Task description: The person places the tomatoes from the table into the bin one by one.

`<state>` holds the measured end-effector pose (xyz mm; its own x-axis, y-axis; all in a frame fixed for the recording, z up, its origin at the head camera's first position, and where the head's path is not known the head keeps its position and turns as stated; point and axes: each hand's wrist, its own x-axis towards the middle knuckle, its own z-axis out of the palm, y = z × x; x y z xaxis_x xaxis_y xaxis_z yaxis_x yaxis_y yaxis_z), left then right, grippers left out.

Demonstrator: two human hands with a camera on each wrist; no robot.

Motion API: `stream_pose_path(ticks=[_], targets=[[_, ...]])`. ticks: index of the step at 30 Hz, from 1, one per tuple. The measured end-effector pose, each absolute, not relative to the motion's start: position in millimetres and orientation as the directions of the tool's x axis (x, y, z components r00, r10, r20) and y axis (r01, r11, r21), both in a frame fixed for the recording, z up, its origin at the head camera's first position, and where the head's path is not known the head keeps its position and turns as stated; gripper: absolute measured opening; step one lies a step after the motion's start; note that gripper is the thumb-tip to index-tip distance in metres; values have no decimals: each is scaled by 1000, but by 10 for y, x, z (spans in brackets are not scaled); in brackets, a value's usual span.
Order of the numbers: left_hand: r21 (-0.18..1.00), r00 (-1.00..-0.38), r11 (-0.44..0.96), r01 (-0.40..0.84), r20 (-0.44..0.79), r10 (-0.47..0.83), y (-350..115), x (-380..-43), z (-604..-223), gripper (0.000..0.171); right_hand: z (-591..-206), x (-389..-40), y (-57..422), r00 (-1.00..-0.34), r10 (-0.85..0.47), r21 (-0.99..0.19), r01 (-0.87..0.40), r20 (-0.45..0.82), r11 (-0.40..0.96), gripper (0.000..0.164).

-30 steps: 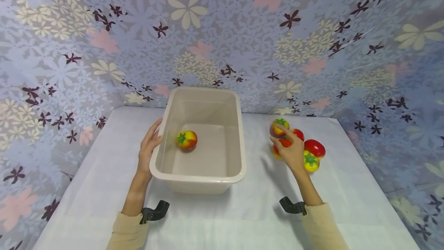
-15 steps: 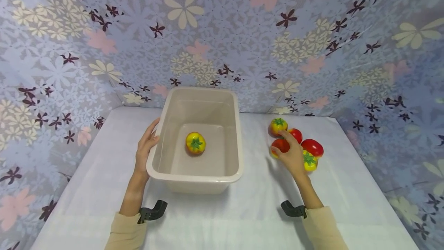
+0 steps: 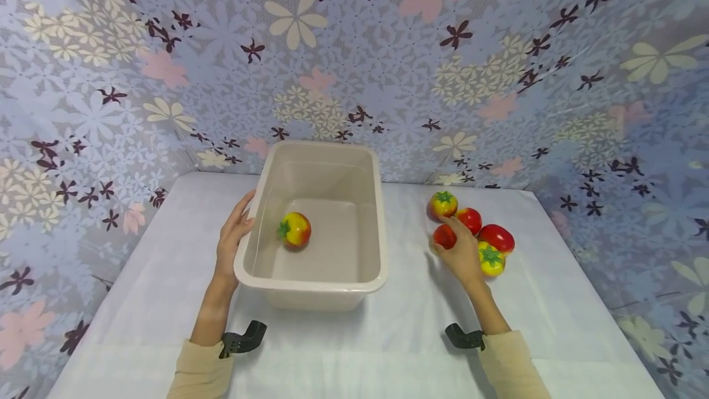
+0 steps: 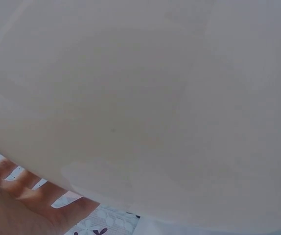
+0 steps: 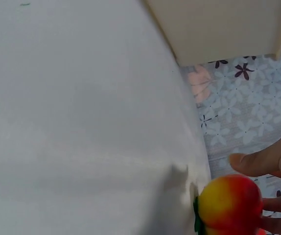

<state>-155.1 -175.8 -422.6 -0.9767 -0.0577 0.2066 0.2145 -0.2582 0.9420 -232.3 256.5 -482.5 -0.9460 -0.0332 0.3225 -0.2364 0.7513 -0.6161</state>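
Note:
My left hand [image 3: 231,240] rests against the left outer wall of a beige plastic tub [image 3: 318,287], its fingers fairly straight. In the left wrist view, spread fingers [image 4: 37,193] show beyond the tub wall [image 4: 145,107]. Inside the tub, toward its left side, lies one red-and-yellow toy tomato [image 3: 295,230] with green leaves. My right hand [image 3: 462,256] has its thumb and fingers curled round another toy tomato [image 3: 445,237], red on top. From the right wrist, this toy tomato [image 5: 231,203] has its leaves toward the white cloth, with the thumb [image 5: 258,161] close over it.
Several more toy fruits surround the right hand: a yellow-red one [image 3: 443,205] behind, a red one [image 3: 469,220], a larger red one [image 3: 496,238] and a yellow one [image 3: 491,258] to the right. White cloth [image 3: 410,325] covers the table. Floral fabric [image 3: 354,48] hangs behind.
My right hand has lowered and its fingers have drawn in round the red-topped toy tomato. The tomato in the tub rolled right, then back left. My left hand stays at the tub.

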Motion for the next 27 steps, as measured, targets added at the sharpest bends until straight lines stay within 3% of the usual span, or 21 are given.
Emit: stream_pose_path(ticks=[16,27], targets=[[943,-977,-256,213,205,-56,-1755,-1549,-4241,53,-4943,-2339,2606,-947,-98,-472,-240,305,849,58],[933,-974,-278,227,216,-70,-1753,-1541,-4242,52,-4943,-2326,2651,-964,-72,-482,-192,256,855,62]])
